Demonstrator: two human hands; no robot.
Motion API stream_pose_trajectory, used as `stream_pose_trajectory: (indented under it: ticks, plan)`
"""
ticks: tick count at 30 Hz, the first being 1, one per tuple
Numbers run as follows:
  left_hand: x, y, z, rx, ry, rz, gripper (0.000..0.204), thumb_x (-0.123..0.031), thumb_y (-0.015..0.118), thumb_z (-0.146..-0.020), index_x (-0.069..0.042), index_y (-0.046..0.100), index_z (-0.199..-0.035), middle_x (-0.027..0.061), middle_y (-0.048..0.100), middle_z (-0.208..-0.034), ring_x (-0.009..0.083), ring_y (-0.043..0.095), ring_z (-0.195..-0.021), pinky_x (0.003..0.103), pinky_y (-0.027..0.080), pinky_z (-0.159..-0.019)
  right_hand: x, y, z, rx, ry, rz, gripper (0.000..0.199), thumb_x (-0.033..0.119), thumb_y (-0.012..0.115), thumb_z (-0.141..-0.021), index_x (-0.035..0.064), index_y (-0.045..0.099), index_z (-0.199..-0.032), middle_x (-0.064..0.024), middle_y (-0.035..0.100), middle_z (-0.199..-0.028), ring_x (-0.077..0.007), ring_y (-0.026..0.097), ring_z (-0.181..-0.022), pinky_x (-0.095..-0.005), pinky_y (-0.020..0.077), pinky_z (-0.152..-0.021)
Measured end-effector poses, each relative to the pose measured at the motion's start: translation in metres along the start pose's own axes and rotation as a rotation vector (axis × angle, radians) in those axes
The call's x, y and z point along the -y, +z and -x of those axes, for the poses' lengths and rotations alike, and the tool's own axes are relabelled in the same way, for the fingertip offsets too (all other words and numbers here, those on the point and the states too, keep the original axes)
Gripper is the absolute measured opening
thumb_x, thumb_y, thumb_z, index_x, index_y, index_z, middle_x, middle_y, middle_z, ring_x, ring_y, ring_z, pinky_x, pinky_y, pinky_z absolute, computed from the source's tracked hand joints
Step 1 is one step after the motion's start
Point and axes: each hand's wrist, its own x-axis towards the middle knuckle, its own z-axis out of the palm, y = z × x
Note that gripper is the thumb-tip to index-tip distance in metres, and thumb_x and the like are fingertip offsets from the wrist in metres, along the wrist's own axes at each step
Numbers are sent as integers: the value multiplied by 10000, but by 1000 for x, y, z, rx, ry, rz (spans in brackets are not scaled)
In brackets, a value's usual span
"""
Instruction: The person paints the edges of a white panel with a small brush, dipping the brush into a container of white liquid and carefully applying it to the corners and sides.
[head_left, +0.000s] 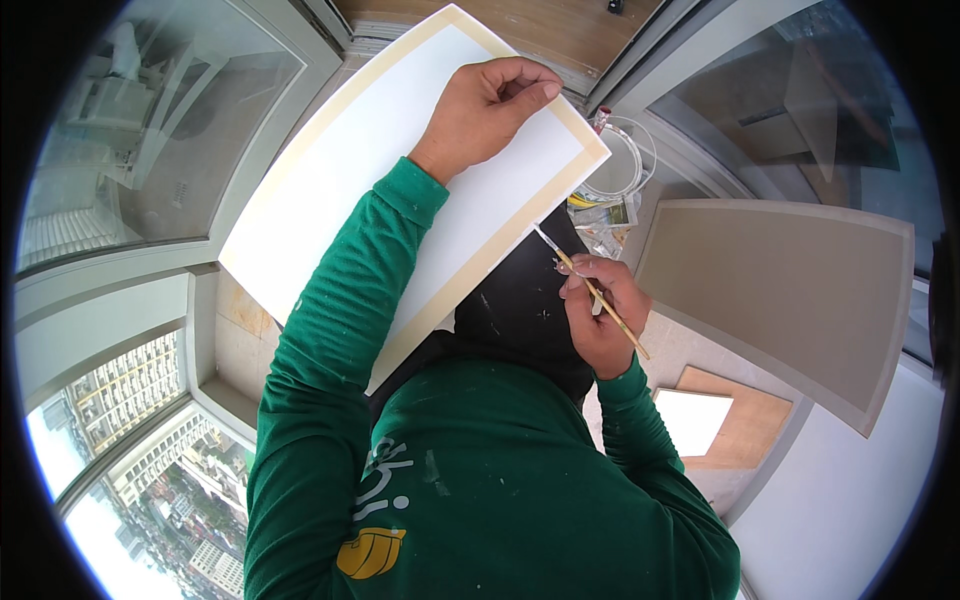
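While L hand (490,105) grips white board (400,180), R hand (600,315) pinches thin brush (592,292).

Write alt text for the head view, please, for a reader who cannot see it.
A person in a green long-sleeved shirt holds a white board with a tan border with the left hand, while the right hand holds a thin paintbrush at the board's edge.

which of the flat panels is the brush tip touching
The big white panel with the tan border, gripped at its top by the left hand. The right hand holds the brush to its edge; the grey panel stands apart.
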Motion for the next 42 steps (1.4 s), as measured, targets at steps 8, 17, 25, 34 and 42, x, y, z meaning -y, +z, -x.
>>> stream_pose_trajectory:
  ticks: [8,17,25,34,42]
  plan:
    - [-2,1,0,-2,29,-34,218,-171,712,-1055,-26,774,-1207,17,785,-1036,79,699,-921,238,580,-843,14,12,6,117,-95,28,243,-91,716,-820,4,668,-1039,-154,775,-963,-268,800,-826,-318,631,-741]
    - [0,1,-1,-7,12,-16,218,-167,712,-1055,-23,771,-1208,16,783,-1029,76,693,-917,236,575,-839,19,16,9,170,-149,-9,255,-88,733,-812,11,671,-1038,-156,774,-952,-270,800,-826,-323,635,-745]
    - [-1,1,0,-4,-17,11,211,-156,713,-1054,-19,769,-1204,14,778,-1022,73,692,-916,236,575,-837,18,10,9,175,-91,-43,243,-99,726,-831,7,667,-1042,-161,781,-960,-247,808,-852,-312,638,-754]
    - [-2,1,1,0,12,6,213,-159,713,-1054,-19,769,-1206,9,779,-1028,71,686,-917,234,570,-841,7,6,4,71,-82,4,213,-95,722,-861,-7,663,-1045,-159,786,-963,-241,809,-866,-309,635,-766]
    - [-1,1,0,-2,19,-16,216,-163,714,-1054,-24,770,-1210,13,783,-1041,75,689,-926,234,570,-847,12,12,6,138,-132,8,262,-99,718,-816,15,675,-1048,-146,775,-958,-256,801,-842,-320,632,-759]
